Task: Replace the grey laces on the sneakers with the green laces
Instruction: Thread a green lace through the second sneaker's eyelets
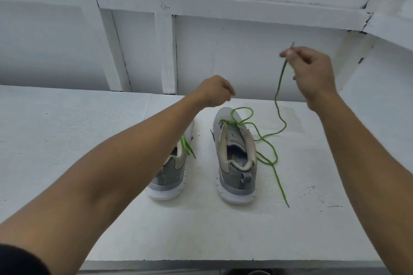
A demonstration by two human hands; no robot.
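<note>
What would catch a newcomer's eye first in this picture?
The bright green lace stands out: the right hand pinches one end high above the white table, and the rest trails down to the front eyelets of the grey sneaker on the right. The left hand hovers curled over that shoe's toe, its forearm crossing the other sneaker, which also shows green lace.

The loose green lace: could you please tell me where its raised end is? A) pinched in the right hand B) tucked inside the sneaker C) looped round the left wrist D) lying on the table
A: the right hand pinches the green lace near its tip.
</note>
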